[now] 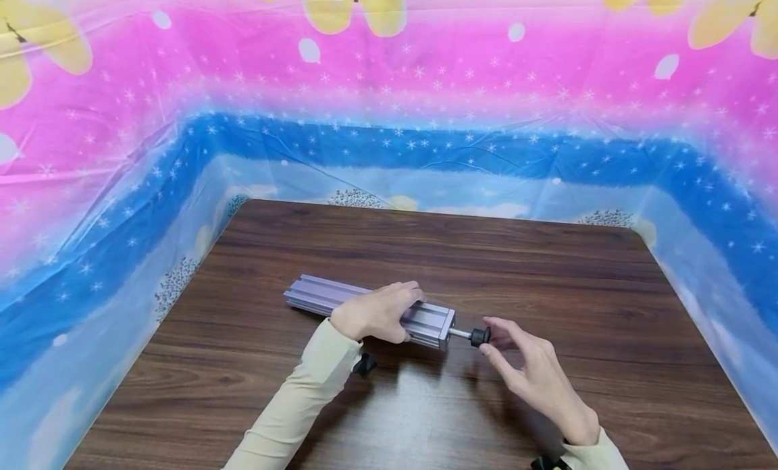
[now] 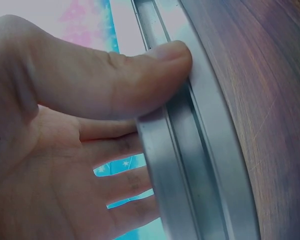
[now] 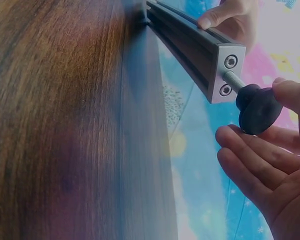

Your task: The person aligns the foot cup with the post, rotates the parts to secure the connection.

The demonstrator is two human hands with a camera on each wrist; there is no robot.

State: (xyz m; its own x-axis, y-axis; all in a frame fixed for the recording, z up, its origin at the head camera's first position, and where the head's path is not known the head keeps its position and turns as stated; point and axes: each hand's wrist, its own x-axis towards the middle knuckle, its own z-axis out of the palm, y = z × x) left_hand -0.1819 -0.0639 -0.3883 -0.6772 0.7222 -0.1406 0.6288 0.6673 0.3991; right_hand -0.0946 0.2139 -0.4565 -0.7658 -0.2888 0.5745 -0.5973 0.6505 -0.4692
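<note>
A printed cloth in pink and blue stands beyond both your hands, behind the wooden table over which you work. The table is dark brown with streaked grain.

The metal bar lies under your left hand. Its long axis runs sideways and slightly toward you: one end extends to the left of that hand and a little farther away, and the other points toward your right hand. Whether its whole underside touches the table cannot be told. The bar is silver-grey, straight and square-edged, with grooves along its length and a flat end face.

Your left hand grips the bar from above, thumb on the near side, fingers on the far side. Your right hand pinches the black knob between thumb and forefinger; its remaining fingers are spread loosely below.

The knob is round, with a wide disc and a narrower collar. A thin metal rod joins it to the bar's end, just left of your right fingertips. Two screws sit in the end face, one on each side of the rod.
</note>
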